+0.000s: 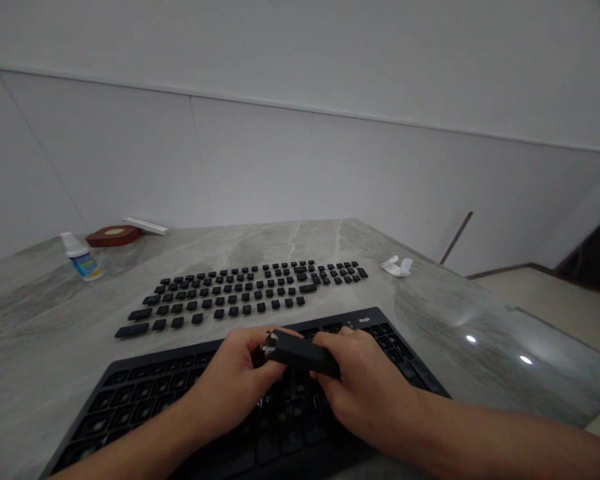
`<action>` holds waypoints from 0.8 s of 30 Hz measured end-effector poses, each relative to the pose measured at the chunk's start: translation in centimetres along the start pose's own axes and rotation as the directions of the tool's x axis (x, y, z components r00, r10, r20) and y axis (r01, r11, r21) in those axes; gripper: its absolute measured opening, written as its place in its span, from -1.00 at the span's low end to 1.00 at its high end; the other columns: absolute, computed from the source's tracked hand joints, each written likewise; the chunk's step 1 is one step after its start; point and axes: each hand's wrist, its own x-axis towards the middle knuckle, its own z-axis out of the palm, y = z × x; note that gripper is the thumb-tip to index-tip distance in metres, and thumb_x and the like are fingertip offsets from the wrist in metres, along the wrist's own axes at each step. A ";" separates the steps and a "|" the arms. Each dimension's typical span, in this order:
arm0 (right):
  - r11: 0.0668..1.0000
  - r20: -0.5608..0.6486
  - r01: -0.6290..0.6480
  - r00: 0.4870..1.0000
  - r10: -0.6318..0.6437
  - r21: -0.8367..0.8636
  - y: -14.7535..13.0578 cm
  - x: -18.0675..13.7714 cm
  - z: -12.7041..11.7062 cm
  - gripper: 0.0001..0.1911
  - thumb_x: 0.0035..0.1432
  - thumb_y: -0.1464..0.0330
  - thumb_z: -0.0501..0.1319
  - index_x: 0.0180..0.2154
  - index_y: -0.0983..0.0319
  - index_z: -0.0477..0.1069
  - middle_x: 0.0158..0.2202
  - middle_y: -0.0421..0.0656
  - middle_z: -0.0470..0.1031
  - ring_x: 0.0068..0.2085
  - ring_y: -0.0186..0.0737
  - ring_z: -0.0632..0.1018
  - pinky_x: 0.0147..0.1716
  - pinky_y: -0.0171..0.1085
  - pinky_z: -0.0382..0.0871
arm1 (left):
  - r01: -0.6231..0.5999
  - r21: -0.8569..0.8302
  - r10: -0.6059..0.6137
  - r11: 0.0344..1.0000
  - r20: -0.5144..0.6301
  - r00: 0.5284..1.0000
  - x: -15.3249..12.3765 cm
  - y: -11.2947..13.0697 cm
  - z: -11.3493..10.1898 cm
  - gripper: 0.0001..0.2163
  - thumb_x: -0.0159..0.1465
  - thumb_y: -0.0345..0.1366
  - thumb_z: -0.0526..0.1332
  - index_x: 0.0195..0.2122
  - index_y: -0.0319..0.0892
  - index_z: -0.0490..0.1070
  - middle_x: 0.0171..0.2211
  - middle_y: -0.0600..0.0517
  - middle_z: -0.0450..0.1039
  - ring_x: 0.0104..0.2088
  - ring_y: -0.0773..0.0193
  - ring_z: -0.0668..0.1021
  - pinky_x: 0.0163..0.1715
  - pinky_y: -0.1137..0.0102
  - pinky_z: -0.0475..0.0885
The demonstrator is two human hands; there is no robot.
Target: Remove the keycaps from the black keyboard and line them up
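Observation:
My left hand and my right hand hold a long black keycap, shaped like a space bar, between thumbs and fingers. It is tilted, and small light-coloured bits show at its left end. Directly below is a black keyboard, with many bare key sockets on its left and upper right. Some keys sit in its dark lower middle, partly hidden by my hands and forearms. Loose black keycaps lie on the table behind the keyboard, laid out in rows like a keyboard layout.
At the left of the grey marble-patterned table stands a white bottle with a blue label. Behind it are a dark red wooden object and a white strip. Crumpled white tissue lies at the right. A wall closes off the back.

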 end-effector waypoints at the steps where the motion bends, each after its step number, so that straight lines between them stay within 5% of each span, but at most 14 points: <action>1: 1.000 0.003 -0.005 1.000 0.005 -0.021 -0.1 0.0 0.0 -0.85 0.02 0.47 0.12 -0.39 0.24 0.47 -0.43 -0.10 0.49 -0.38 -0.18 0.44 -0.35 -0.23 0.17 | 0.002 -0.004 -0.002 1.000 -0.006 1.000 0.0 0.1 0.0 -0.73 0.12 -0.34 0.19 -0.17 -0.15 0.58 -0.27 0.04 0.59 -0.26 0.18 0.54 -0.16 0.36 0.40; 10: 0.997 0.013 0.037 0.999 -0.037 -0.071 -0.1 0.2 0.2 -0.82 0.00 0.48 0.11 -0.37 0.24 0.48 -0.43 -0.08 0.49 -0.38 -0.14 0.44 -0.36 -0.22 0.17 | -0.005 0.005 0.005 1.000 0.005 1.000 0.1 0.5 -0.1 -0.75 0.13 -0.35 0.20 -0.17 -0.17 0.57 -0.24 0.05 0.59 -0.21 0.18 0.55 -0.14 0.36 0.37; 17: 0.993 -0.035 0.058 0.998 -0.055 0.101 0.2 0.5 -0.6 -0.88 0.03 0.49 0.15 -0.46 0.24 0.45 -0.47 -0.20 0.52 -0.41 -0.28 0.45 -0.38 -0.30 0.16 | -0.022 -0.052 0.023 0.998 0.010 1.000 0.1 0.0 0.2 -0.83 0.25 -0.32 0.18 -0.47 -0.21 0.46 -0.53 0.15 0.40 -0.47 0.37 0.38 -0.41 0.51 0.28; 24: 0.986 -0.052 0.122 0.992 -0.116 0.117 0.7 0.4 0.3 -0.87 0.00 0.51 0.14 -0.43 0.25 0.46 -0.47 -0.16 0.45 -0.38 -0.22 0.40 -0.36 -0.27 0.14 | -0.002 -0.110 0.003 0.994 0.006 1.000 0.1 -0.2 0.0 -0.78 0.15 -0.35 0.24 -0.18 -0.14 0.58 -0.32 0.10 0.57 -0.29 0.26 0.52 -0.22 0.46 0.37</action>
